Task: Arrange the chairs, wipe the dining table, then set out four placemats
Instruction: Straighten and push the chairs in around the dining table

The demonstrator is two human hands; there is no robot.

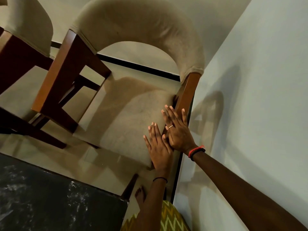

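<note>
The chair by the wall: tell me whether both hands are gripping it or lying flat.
Lying flat. The left hand and right hand rest open, fingers spread, on the chair seat's edge beside its wooden post, not curled around anything.

The chair (133, 67) has beige cloth on its curved back and seat, with reddish-brown wooden posts and legs. A second chair (25, 27) at the left shows the same beige cloth over darker brown wood. The counter (50, 197) is black with white speckled veins. The floor (21, 90) is glossy cream, edged by a black skirting strip (133, 64). The wall (258, 80) is pale grey-white. The right hand (179, 132) wears a silver ring, with red and black threads at the wrist. The left hand (159, 147) has a thin black band at the wrist. The garment (168, 219) is mustard yellow with a pale zigzag pattern.
</note>
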